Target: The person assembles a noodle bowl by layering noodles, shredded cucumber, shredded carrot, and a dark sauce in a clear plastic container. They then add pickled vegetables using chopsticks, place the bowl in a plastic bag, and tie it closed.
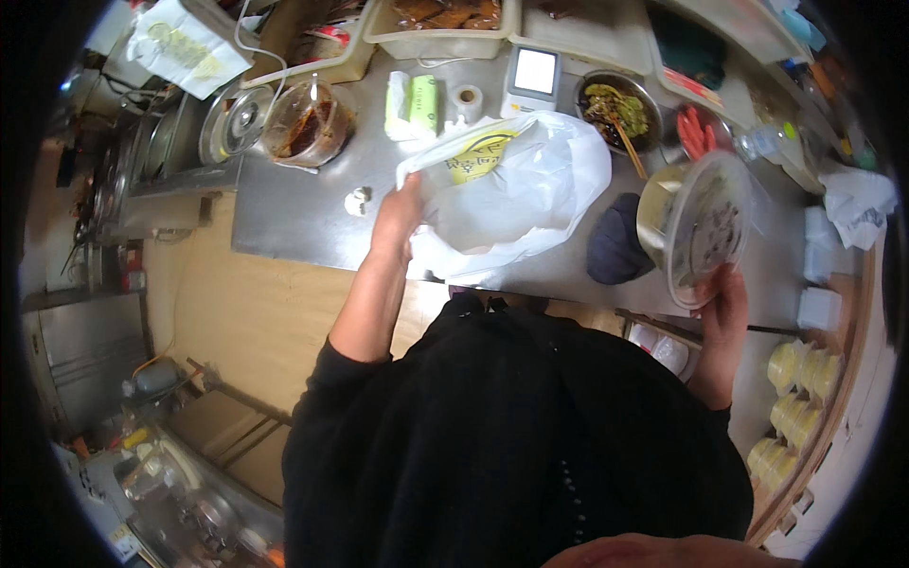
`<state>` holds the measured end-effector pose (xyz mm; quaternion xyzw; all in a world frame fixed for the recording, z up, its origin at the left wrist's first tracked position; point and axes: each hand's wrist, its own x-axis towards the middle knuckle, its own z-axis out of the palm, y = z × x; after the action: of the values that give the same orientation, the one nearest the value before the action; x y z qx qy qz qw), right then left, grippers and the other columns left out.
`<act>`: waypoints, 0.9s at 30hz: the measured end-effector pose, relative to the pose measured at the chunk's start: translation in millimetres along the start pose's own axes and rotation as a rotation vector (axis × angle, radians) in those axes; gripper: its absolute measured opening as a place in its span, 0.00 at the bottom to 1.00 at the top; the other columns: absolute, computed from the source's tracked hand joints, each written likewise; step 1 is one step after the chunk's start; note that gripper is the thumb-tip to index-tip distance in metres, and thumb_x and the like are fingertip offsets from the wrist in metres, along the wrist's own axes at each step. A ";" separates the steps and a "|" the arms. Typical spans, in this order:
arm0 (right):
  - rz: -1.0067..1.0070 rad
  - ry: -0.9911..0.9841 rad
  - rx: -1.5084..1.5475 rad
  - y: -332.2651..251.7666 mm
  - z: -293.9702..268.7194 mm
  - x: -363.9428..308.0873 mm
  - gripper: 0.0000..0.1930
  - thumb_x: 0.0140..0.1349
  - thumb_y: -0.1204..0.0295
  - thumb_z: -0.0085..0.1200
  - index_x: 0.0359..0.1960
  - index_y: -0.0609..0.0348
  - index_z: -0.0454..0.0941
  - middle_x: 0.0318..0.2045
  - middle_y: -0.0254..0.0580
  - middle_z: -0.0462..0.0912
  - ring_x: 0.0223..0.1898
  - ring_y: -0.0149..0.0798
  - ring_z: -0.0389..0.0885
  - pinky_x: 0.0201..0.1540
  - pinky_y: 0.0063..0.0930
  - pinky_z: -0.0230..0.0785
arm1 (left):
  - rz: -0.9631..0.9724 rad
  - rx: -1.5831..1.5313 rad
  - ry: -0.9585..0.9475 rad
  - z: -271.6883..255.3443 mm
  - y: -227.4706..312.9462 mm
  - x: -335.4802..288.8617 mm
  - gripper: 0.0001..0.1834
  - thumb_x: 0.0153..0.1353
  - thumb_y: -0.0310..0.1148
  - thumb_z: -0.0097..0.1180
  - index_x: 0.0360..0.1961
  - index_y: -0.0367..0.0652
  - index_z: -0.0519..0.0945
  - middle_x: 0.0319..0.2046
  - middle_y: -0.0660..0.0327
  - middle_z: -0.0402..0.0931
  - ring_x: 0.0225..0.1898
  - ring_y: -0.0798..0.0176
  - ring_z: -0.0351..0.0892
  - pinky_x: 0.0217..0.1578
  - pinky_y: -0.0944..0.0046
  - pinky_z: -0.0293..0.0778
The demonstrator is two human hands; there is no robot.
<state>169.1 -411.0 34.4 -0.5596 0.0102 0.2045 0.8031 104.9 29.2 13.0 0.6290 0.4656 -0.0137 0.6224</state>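
My left hand [400, 214] is closed on the left rim of a white plastic bag [554, 180] with a yellow print. The bag's mouth gapes wide above the steel table. In my right hand [724, 295] is a round clear takeaway container [708, 227], tilted on its side, with a lid on and some dark pieces showing through. It is to the right of the bag, apart from it. My right fingers grip its near edge; part of them is hidden behind it. A dark crumpled cloth [620, 241] lies between the bag and the container.
Behind the bag stand a small device with a lit screen [533, 78], a tape roll [467, 98], a tissue pack [413, 106] and a bowl of greens [617, 109] with chopsticks. A tub of red-brown sauce [308, 123] sits left. Food bins [445, 43] line the back.
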 end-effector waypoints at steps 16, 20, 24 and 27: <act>0.557 -0.313 -0.174 126.7 118.7 87.1 0.15 0.69 0.64 0.45 0.50 0.62 0.66 0.33 0.46 0.79 0.20 0.35 0.80 0.22 0.32 0.77 | -0.303 -0.223 -0.652 42.6 -64.0 81.2 0.23 0.68 0.41 0.45 0.47 0.27 0.74 0.39 0.50 0.80 0.35 0.56 0.83 0.30 0.59 0.82; 0.602 -0.325 -0.240 155.6 91.7 96.7 0.19 0.68 0.61 0.48 0.54 0.60 0.63 0.34 0.44 0.79 0.20 0.32 0.79 0.21 0.27 0.77 | 0.190 0.570 -0.268 38.4 -68.5 95.8 0.23 0.64 0.43 0.49 0.44 0.30 0.77 0.33 0.48 0.81 0.34 0.47 0.82 0.35 0.53 0.77; 0.572 -0.275 -0.193 168.9 93.5 110.3 0.20 0.68 0.59 0.48 0.54 0.57 0.64 0.35 0.42 0.80 0.20 0.30 0.79 0.22 0.27 0.77 | 0.767 0.946 0.016 32.6 -72.9 77.7 0.12 0.58 0.36 0.52 0.37 0.38 0.79 0.31 0.40 0.78 0.36 0.38 0.78 0.39 0.46 0.73; 0.517 -0.203 -0.151 168.0 110.1 114.3 0.22 0.68 0.57 0.48 0.54 0.61 0.63 0.34 0.44 0.79 0.22 0.32 0.79 0.24 0.28 0.78 | 0.649 0.935 0.004 17.3 -85.1 53.9 0.10 0.57 0.33 0.51 0.32 0.37 0.78 0.31 0.40 0.78 0.36 0.38 0.78 0.38 0.46 0.74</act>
<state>193.3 -226.7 -102.8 -0.5733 0.0567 0.4576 0.6773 93.8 28.4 -88.7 0.9484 0.1943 -0.0252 0.2494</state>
